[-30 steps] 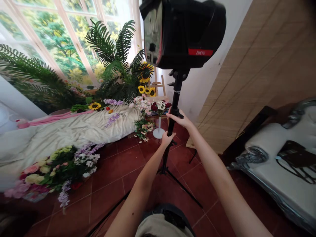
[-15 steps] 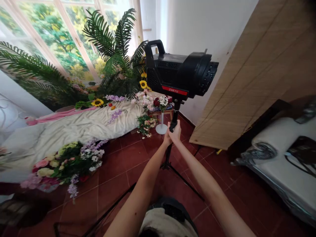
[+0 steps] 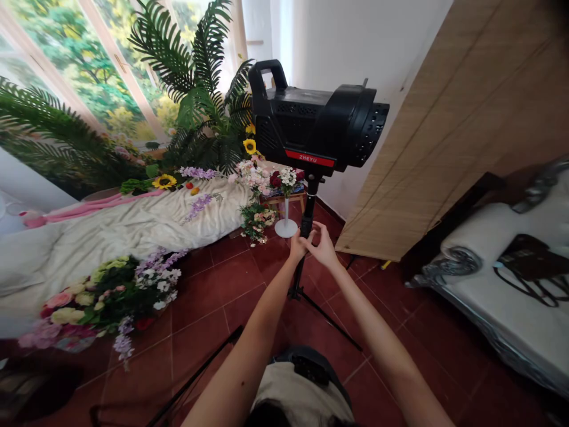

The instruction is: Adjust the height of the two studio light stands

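Observation:
A black studio light (image 3: 311,124) with a top handle and a red ZHEYU label sits on a black light stand (image 3: 310,207). It faces right. My left hand (image 3: 297,244) is wrapped round the stand's pole, below the light, near a dark collar. Close beside it on the right is my right hand (image 3: 323,246), its fingers curved and apart with a gap between them and the thumb. The right fingertips are at the pole; whether they touch a knob there is hidden. Below, the stand's legs (image 3: 331,320) spread over the red tiled floor (image 3: 249,279).
On the left, a low bed with a cream blanket (image 3: 133,216) bears scattered flowers. A flower arrangement (image 3: 102,296) stands before it. Palm plants (image 3: 195,101) rise by the window. To the right are a tan screen (image 3: 413,130) and a white ornate sofa (image 3: 528,296) with a dark bag (image 3: 528,258).
My right hand has loosened from the pole, its fingers now apart. My left hand still grips the pole. The whole view has shifted slightly, showing more of the sofa.

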